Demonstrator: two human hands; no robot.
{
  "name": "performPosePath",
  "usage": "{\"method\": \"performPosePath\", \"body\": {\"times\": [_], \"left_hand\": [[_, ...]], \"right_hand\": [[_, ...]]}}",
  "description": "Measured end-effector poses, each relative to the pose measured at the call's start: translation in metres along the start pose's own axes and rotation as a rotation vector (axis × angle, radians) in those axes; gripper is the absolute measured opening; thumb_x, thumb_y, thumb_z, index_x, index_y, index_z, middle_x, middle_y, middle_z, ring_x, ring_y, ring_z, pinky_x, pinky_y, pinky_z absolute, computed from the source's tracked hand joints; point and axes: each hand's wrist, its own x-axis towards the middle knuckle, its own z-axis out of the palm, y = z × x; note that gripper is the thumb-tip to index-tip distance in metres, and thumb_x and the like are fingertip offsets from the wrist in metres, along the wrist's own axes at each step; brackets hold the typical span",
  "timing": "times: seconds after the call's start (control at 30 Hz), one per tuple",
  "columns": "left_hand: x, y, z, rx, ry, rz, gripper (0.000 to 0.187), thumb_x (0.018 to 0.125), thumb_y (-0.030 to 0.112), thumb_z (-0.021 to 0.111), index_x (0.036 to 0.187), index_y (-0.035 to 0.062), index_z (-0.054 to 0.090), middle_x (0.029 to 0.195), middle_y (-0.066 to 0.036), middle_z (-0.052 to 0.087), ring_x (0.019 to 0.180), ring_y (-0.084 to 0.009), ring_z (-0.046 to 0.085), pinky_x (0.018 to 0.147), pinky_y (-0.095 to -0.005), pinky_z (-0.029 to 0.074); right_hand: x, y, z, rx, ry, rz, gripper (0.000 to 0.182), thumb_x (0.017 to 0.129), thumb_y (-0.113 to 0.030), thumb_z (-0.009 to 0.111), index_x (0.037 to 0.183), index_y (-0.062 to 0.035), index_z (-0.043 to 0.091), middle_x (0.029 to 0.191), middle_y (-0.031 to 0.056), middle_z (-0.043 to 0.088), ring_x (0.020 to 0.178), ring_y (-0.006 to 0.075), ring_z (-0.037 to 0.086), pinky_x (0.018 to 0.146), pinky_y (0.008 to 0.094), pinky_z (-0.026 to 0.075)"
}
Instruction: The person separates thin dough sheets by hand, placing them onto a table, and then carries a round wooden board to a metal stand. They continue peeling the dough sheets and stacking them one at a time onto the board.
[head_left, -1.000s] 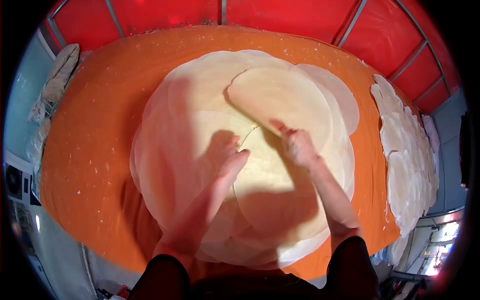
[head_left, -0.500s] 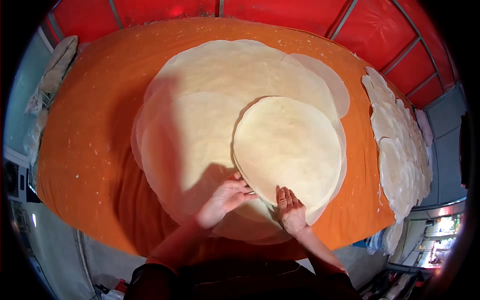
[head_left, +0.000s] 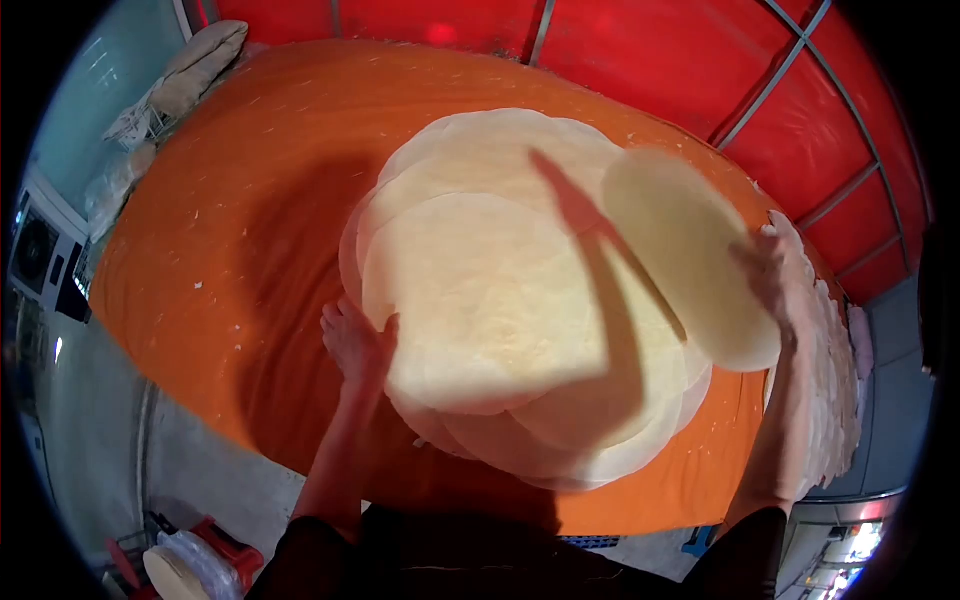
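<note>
Raised and tilted above the right side of the pile is a thin round flatbread (head_left: 680, 255), blurred by motion. My right hand (head_left: 770, 280) grips it at its right edge, with the fingers partly smeared. Below and to the left, a broad pile of overlapping thin flatbreads (head_left: 480, 270) lies on the orange cloth (head_left: 300, 110). At the pile's left edge rests my left hand (head_left: 358, 345), fingers spread, its thumb touching the rim of the sheets. Shadows of the arm and the lifted flatbread fall across the pile.
More pale flatbreads (head_left: 825, 380) hang in a layered heap over the table's right side. A red panel wall (head_left: 640, 70) stands behind the table. Rolled cloth (head_left: 200, 70) lies at the far left corner, and a red stool (head_left: 225, 550) stands on the floor at lower left.
The top flatbread has been lifted off the pile and carried right by my right hand. My left hand has let go of it and moved to the pile's left edge. The view has shifted.
</note>
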Motion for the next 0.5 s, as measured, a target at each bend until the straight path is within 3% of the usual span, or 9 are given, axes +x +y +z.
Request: {"method": "performPosePath", "body": {"times": [0.03,0.07,0.13,0.2,0.27,0.3,0.33,0.43,0.5], "left_hand": [[0.011,-0.017,-0.013,0.355,0.033,0.111,0.025,0.069,0.022,0.06,0.085,0.0058,0.049,0.088,-0.01,0.053,0.075,-0.0245,0.051,0.06,-0.0378,0.042],[0.018,-0.029,-0.02,0.707,0.068,0.221,0.022,0.069,0.024,0.059,0.079,0.0062,0.052,0.083,-0.009,0.055,0.071,-0.0255,0.053,0.058,-0.0375,0.042],[0.029,-0.041,-0.021,0.597,0.024,0.34,0.02,0.07,0.024,0.059,0.07,0.0047,0.052,0.075,-0.009,0.057,0.063,-0.0258,0.054,0.053,-0.0377,0.042],[0.033,-0.041,-0.024,0.51,-0.043,0.391,0.022,0.073,0.022,0.057,0.064,0.0019,0.053,0.071,-0.01,0.059,0.057,-0.0255,0.055,0.054,-0.0373,0.044],[0.035,-0.039,-0.021,-0.075,-0.195,0.126,0.021,0.077,0.022,0.054,0.07,0.0018,0.055,0.075,-0.008,0.06,0.06,-0.0245,0.056,0.058,-0.0364,0.046],[0.037,-0.037,-0.02,-0.373,-0.258,-0.001,0.021,0.079,0.022,0.052,0.073,0.0018,0.056,0.077,-0.006,0.061,0.062,-0.024,0.057,0.06,-0.036,0.047],[0.04,-0.035,-0.022,-0.527,-0.38,-0.226,0.023,0.082,0.02,0.049,0.095,0.0003,0.052,0.096,-0.007,0.057,0.084,-0.024,0.056,0.077,-0.0351,0.045],[0.021,-0.028,-0.017,-1.297,-0.745,-0.325,0.042,0.084,0.025,0.048,0.117,0.0022,0.037,0.114,-0.01,0.046,0.106,-0.0238,0.045,0.089,-0.0353,0.036],[-0.003,-0.012,-0.021,-1.147,-0.767,-0.16,0.049,0.085,0.032,0.043,0.124,0.0057,0.027,0.122,-0.011,0.038,0.113,-0.0248,0.037,0.093,-0.037,0.031]], "right_hand": [[0.004,-0.053,-0.003,-0.617,-0.065,-0.177,0.006,0.073,-0.003,0.052,0.076,0.0,0.056,0.071,0.0105,0.06,0.061,0.0179,0.055,0.057,0.0294,0.043],[-0.002,-0.067,0.012,-0.408,0.006,-0.185,0.008,0.072,-0.006,0.052,0.073,0.0,0.056,0.067,0.014,0.058,0.056,0.022,0.054,0.052,0.0313,0.043],[-0.01,-0.097,0.043,-0.6,0.072,-0.417,0.012,0.07,-0.01,0.053,0.074,-0.0025,0.061,0.064,0.0164,0.058,0.056,0.03,0.055,0.051,0.0351,0.044],[-0.021,-0.097,0.109,-0.761,0.008,-0.533,0.01,0.067,-0.007,0.05,0.069,-0.007,0.06,0.061,0.0132,0.057,0.058,0.0288,0.057,0.053,0.0379,0.045],[-0.036,-0.078,0.192,-0.573,-0.034,-0.762,0.012,0.064,-0.005,0.048,0.058,-0.0093,0.057,0.06,0.0128,0.057,0.056,0.0269,0.057,0.053,0.0381,0.045],[-0.034,-0.075,0.224,-0.464,-0.196,-0.746,0.011,0.062,-0.005,0.047,0.056,-0.0083,0.056,0.057,0.0135,0.056,0.054,0.0273,0.056,0.052,0.0385,0.044],[-0.036,-0.073,0.246,-0.377,-0.241,-0.674,0.011,0.062,-0.005,0.047,0.055,-0.0079,0.055,0.057,0.0138,0.056,0.053,0.0271,0.055,0.051,0.0389,0.043],[-0.058,-0.091,0.267,-0.393,-0.299,-0.601,0.012,0.062,-0.008,0.047,0.053,-0.0071,0.054,0.055,0.0133,0.055,0.051,0.0264,0.055,0.051,0.0395,0.042],[-0.084,-0.101,0.274,-0.351,-0.301,-0.689,0.016,0.062,-0.009,0.048,0.047,-0.009,0.052,0.051,0.0118,0.053,0.049,0.0254,0.054,0.048,0.0384,0.042]]}}
